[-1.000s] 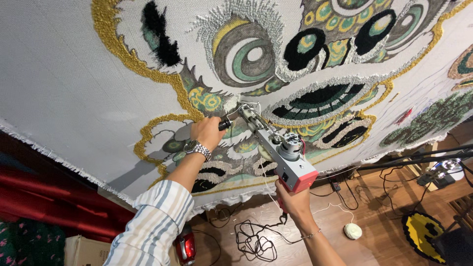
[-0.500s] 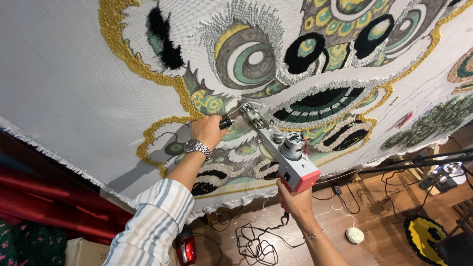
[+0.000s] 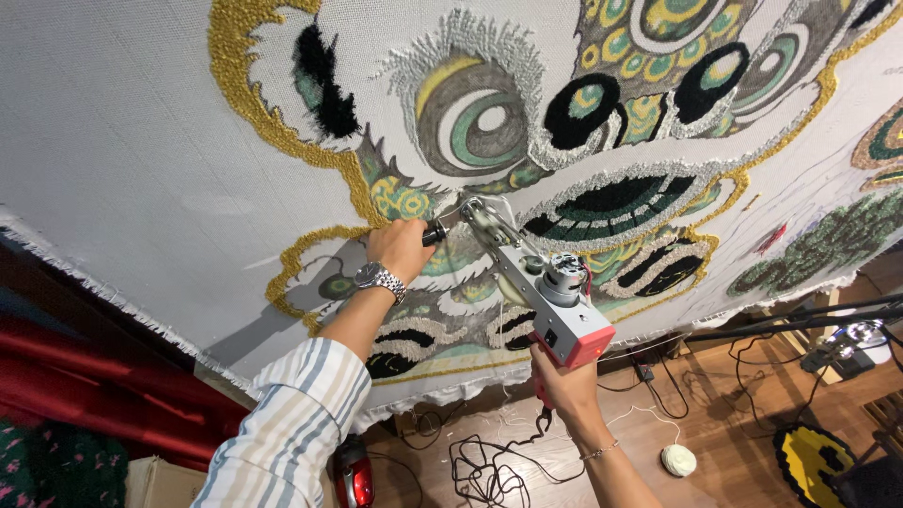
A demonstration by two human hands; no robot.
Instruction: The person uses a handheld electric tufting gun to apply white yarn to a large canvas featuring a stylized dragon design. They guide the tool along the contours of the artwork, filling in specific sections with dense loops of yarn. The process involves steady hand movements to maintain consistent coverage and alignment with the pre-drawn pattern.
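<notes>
A tufting gun [image 3: 541, 292], grey metal with a red body and a small motor on top, presses its tip against a stretched white cloth [image 3: 122, 160] bearing a partly tufted pattern in gold, green, black and white. My left hand [image 3: 400, 246], with a metal wristwatch and a striped sleeve, grips the gun's black front handle close to the cloth. My right hand [image 3: 564, 390] holds the rear grip below the red body. The tip sits on a green and white patch just under a gold curl.
A tangle of black cable [image 3: 489, 466] lies on the wooden floor below. A ball of pale yarn [image 3: 679, 459] and a small yellow-and-black tufted piece [image 3: 814, 456] rest on the floor at right. Red fabric [image 3: 85, 395] hangs at lower left. A red tool [image 3: 353, 475] stands near my sleeve.
The gun and both hands hold nearly the same spot on the cloth; the view has shifted slightly, with the tip creeping a little upward.
</notes>
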